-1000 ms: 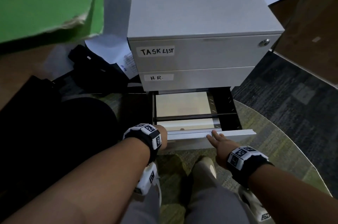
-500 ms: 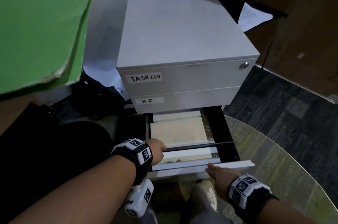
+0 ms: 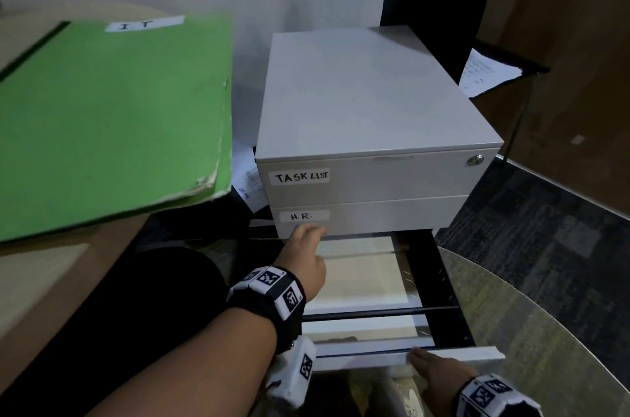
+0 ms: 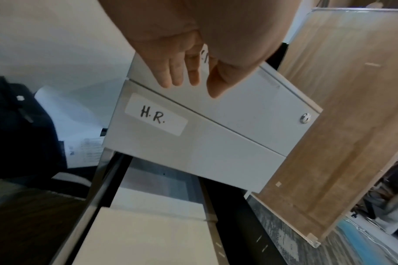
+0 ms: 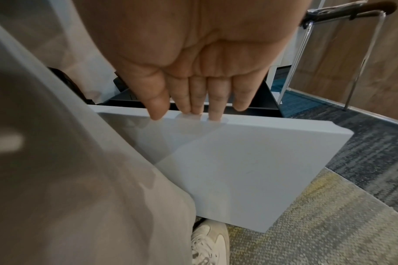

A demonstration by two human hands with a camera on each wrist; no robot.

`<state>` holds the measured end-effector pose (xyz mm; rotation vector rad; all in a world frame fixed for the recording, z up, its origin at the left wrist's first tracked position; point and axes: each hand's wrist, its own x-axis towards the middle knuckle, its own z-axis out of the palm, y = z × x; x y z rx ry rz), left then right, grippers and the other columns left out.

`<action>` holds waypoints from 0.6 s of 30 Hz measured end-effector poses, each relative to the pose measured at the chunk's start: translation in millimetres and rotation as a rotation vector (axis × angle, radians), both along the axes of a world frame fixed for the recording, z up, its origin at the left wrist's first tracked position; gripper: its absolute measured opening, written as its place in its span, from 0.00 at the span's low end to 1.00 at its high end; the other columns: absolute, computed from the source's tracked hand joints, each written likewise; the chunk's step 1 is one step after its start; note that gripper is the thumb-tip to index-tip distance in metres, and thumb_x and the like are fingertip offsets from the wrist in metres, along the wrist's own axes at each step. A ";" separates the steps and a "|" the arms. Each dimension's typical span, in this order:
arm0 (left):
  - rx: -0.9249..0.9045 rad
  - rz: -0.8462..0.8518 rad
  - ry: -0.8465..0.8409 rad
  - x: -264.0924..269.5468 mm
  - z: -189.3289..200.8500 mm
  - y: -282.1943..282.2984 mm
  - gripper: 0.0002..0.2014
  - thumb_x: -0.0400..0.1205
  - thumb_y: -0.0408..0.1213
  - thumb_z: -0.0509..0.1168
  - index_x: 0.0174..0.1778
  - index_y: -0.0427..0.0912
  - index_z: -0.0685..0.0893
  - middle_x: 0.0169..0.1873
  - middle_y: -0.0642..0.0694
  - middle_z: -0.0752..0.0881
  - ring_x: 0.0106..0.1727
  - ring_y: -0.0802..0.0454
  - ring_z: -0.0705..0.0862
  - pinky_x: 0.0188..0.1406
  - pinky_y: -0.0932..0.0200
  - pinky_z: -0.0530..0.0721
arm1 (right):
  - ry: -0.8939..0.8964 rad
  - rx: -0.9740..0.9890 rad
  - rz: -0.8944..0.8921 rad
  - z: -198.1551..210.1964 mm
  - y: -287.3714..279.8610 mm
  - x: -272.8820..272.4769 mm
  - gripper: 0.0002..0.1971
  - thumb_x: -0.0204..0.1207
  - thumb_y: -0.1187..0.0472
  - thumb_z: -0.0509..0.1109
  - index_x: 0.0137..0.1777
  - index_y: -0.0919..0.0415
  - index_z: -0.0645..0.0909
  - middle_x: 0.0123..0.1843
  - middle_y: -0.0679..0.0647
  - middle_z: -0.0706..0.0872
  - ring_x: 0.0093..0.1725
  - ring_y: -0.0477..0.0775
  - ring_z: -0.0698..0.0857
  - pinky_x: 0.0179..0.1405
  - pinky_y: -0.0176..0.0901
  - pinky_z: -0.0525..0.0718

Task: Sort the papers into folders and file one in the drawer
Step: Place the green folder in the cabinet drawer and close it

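A grey cabinet point(image 3: 368, 92) has drawers labelled TASK LIST and H.R. point(image 3: 301, 216). Its bottom drawer point(image 3: 460, 356) stands pulled out, and a cream folder point(image 3: 364, 280) lies flat inside. My left hand point(image 3: 308, 234) hovers over the drawer's back end with straight fingers at the lower edge of the H.R. drawer point(image 4: 155, 114), holding nothing. The left wrist view shows my left hand point(image 4: 188, 71) and the cream folder point(image 4: 148, 233) below. My right hand point(image 3: 433, 367) rests straight fingertips on the top rim of the drawer front point(image 5: 250, 161). A green folder point(image 3: 112, 116) labelled IT lies on the desk at the left.
The wooden desk point(image 3: 51, 280) is on my left. Loose papers point(image 3: 250, 184) and a black bag point(image 4: 16, 134) lie on the floor beside the cabinet. A chair with a sheet point(image 3: 484, 72) and a wooden partition point(image 3: 562, 75) are on the right. My knees and a shoe point(image 5: 209, 240) are below the drawer front.
My left hand has left the drawer's front rim and moved back and up to the H.R. drawer. My right hand stays on the rim. More of the drawer's inside now shows.
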<state>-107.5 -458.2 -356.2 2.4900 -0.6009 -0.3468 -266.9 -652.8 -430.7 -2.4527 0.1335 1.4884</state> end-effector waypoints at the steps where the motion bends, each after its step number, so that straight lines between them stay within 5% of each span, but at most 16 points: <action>1: -0.024 0.000 -0.012 -0.3 4.8 -2.5 0.25 0.81 0.26 0.57 0.75 0.44 0.70 0.76 0.48 0.64 0.74 0.53 0.68 0.68 0.73 0.59 | 0.002 0.005 -0.001 -0.5 -0.4 -0.1 0.31 0.84 0.59 0.54 0.84 0.50 0.46 0.85 0.44 0.41 0.82 0.49 0.58 0.80 0.45 0.58; 9: -0.132 0.068 -0.089 5.2 61.8 -3.6 0.26 0.79 0.26 0.58 0.75 0.43 0.70 0.72 0.45 0.67 0.69 0.48 0.73 0.67 0.65 0.68 | -0.052 -0.013 0.031 -1.9 -4.5 -15.0 0.29 0.87 0.57 0.52 0.84 0.60 0.45 0.85 0.54 0.47 0.83 0.50 0.53 0.80 0.41 0.55; 13: -0.229 0.131 -0.156 4.5 81.8 4.2 0.26 0.78 0.34 0.66 0.74 0.44 0.71 0.71 0.44 0.69 0.70 0.49 0.72 0.70 0.64 0.66 | -0.010 -0.026 0.090 6.3 3.2 -20.5 0.25 0.87 0.64 0.52 0.83 0.63 0.54 0.84 0.58 0.56 0.82 0.53 0.59 0.78 0.44 0.57; 18: -0.253 0.167 -0.184 -3.7 98.2 14.9 0.28 0.77 0.39 0.69 0.73 0.46 0.71 0.71 0.46 0.68 0.71 0.52 0.71 0.73 0.64 0.64 | -0.157 -0.032 0.105 31.6 13.6 -12.6 0.24 0.87 0.56 0.51 0.83 0.58 0.57 0.83 0.55 0.60 0.81 0.53 0.62 0.78 0.42 0.59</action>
